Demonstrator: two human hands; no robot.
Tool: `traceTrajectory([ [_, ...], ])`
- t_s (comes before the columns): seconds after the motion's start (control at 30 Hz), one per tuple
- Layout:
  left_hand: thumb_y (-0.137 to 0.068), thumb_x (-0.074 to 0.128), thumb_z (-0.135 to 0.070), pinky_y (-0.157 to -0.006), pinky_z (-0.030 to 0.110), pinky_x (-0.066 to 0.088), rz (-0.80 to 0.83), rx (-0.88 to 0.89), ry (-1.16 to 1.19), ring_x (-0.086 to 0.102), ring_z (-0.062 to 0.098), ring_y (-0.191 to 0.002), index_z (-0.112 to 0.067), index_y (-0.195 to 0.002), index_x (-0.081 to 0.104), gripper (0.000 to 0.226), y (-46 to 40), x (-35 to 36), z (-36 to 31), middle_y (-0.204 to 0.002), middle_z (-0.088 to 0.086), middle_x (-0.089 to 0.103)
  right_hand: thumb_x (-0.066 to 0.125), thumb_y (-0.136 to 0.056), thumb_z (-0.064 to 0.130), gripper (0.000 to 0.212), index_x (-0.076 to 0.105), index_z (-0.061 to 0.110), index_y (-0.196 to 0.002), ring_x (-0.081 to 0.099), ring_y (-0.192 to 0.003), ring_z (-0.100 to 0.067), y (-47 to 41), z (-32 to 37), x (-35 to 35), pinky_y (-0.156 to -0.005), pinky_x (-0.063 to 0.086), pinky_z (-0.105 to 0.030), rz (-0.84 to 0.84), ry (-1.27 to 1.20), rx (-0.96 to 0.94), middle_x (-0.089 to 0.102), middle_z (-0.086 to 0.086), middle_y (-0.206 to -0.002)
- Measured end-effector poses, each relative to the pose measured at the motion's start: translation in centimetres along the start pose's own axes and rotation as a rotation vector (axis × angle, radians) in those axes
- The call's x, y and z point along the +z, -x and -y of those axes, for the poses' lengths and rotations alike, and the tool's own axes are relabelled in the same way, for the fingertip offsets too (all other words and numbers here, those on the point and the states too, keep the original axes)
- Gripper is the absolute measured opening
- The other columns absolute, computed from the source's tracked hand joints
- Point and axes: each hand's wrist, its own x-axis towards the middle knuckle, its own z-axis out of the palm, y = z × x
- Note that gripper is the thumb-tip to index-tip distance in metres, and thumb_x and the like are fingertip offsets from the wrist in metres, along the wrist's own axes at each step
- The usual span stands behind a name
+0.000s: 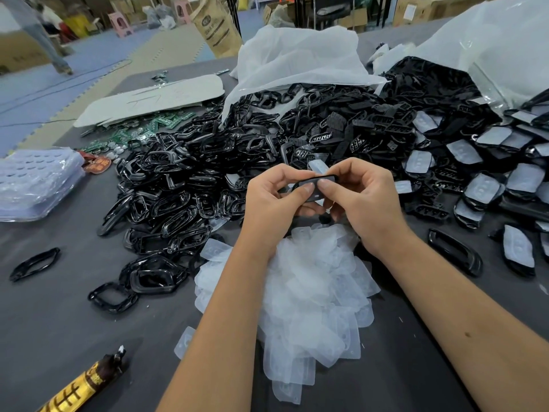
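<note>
Both hands (320, 194) — pinching black shell (316, 185)

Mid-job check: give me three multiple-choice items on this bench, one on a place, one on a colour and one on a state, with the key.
1. Where does the pile of translucent pads lie?
A. right below both forearms
B. on the floor
C. at the far edge, behind everything

2. What colour are the circuit boards at the far left?
A. red
B. green
C. yellow

3. What is the state of the black shell?
A. lying loose, untouched
B. pinched between both hands
C. held by one hand alone

Key: 1 A, the pads spread out just under the forearms. 2 B, the boards read plainly green. 3 B, the thumbs and fingers of the left hand and the right hand both close on it.
</note>
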Motion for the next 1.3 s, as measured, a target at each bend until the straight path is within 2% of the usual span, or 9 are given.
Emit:
traceTrajectory([
  [0.2, -0.096, 0.065, 0.006, -0.059, 0.025, 0.059, -0.02, -0.01, -0.003, 0.073, 0.024, -0.062, -0.007, -0.096, 0.071, 0.014, 0.02, 0.02, 0.03, -0.092, 0.01, 0.078, 0.066, -0.095, -0.007, 0.004, 0.069, -0.004, -0.095, 0.063, -0.056, -0.021, -0.11, 0.05, -0.04, -0.049, 0.052, -0.026, 0.002, -0.027, 0.03, 0.069, -0.003, -0.066],
  [0.43, -0.096, 0.065, 0.005, -0.059, 0.023, 0.058, -0.039, -0.019, -0.002, 0.073, 0.025, -0.061, -0.008, -0.095, 0.07, 0.015, -0.04, 0.07, 0.08, -0.097, 0.013, 0.078, 0.057, -0.095, -0.014, 0.019, 0.069, -0.001, -0.1, 0.067, -0.06, -0.014, -0.13, 0.34, 0.02, -0.052, 0.053, -0.024, 0.03, -0.047, 0.062, 0.07, -0.005, -0.076],
  [0.6, -0.097, 0.064, 0.006, -0.059, 0.023, 0.058, -0.043, -0.025, -0.009, 0.074, 0.025, -0.062, -0.003, -0.1, 0.069, 0.011, -0.05, 0.11, 0.06, -0.098, 0.013, 0.078, 0.064, -0.094, -0.008, 0.012, 0.07, -0.001, -0.101, 0.067, -0.065, -0.017, -0.06, 0.26, 0.01, -0.056, 0.054, -0.025, 0.028, -0.016, 0.043, 0.072, -0.004, -0.077],
  [0.77, -0.097, 0.065, 0.005, -0.06, 0.023, 0.059, -0.014, -0.023, -0.028, 0.075, 0.025, -0.064, -0.003, -0.102, 0.07, 0.011, 0.08, 0.16, -0.06, -0.097, 0.01, 0.078, 0.073, -0.091, -0.002, 0.004, 0.07, 0.001, -0.093, 0.061, -0.053, -0.009, -0.05, 0.19, 0.01, -0.05, 0.049, -0.02, -0.006, 0.036, 0.009, 0.07, 0.002, -0.068],
  [0.93, -0.097, 0.064, 0.005, -0.059, 0.022, 0.058, -0.008, -0.05, -0.02, 0.074, 0.024, -0.062, 0.002, -0.107, 0.069, 0.011, -0.01, 0.11, -0.06, -0.096, 0.009, 0.078, 0.071, -0.092, -0.003, 0.005, 0.071, 0.0, -0.087, 0.06, -0.049, -0.014, -0.15, 0.15, 0.01, -0.043, 0.047, -0.024, -0.049, 0.004, 0.045, 0.067, -0.002, -0.061],
  [1.03, -0.098, 0.063, 0.006, -0.059, 0.022, 0.058, -0.02, -0.066, 0.026, 0.072, 0.022, -0.059, 0.003, -0.108, 0.068, 0.012, -0.06, 0.12, 0.02, -0.095, 0.013, 0.077, 0.07, -0.095, -0.001, 0.006, 0.071, 0.0, -0.09, 0.062, -0.047, -0.013, -0.19, 0.06, 0.07, -0.043, 0.049, -0.024, -0.044, 0.002, 0.048, 0.068, 0.0, -0.059],
  [1.13, -0.097, 0.063, 0.007, -0.059, 0.02, 0.058, -0.039, -0.074, 0.031, 0.073, 0.021, -0.06, 0.003, -0.111, 0.069, 0.016, -0.12, 0.07, 0.17, -0.089, 0.008, 0.077, 0.067, -0.097, 0.0, 0.006, 0.072, -0.003, -0.094, 0.064, -0.05, -0.014, -0.22, -0.03, 0.13, -0.046, 0.052, -0.024, -0.022, 0.017, 0.04, 0.069, -0.002, -0.061],
  [1.2, -0.097, 0.063, 0.008, -0.059, 0.019, 0.058, -0.04, -0.079, 0.035, 0.075, 0.021, -0.062, 0.002, -0.111, 0.069, 0.017, -0.14, -0.02, 0.23, -0.086, 0.006, 0.077, 0.066, -0.098, 0.002, 0.008, 0.072, 0.0, -0.094, 0.063, -0.048, -0.014, -0.19, -0.11, 0.22, -0.043, 0.05, -0.024, -0.023, 0.045, 0.041, 0.068, -0.003, -0.061],
  [1.3, -0.096, 0.063, 0.008, -0.06, 0.02, 0.058, -0.03, -0.097, 0.068, 0.074, 0.022, -0.063, 0.003, -0.113, 0.069, 0.018, -0.23, -0.16, 0.28, -0.092, 0.014, 0.077, 0.07, -0.097, 0.007, 0.01, 0.071, 0.009, -0.087, 0.06, -0.044, -0.014, -0.11, -0.21, 0.31, -0.037, 0.043, -0.023, -0.055, 0.115, 0.022, 0.067, -0.001, -0.059],
])
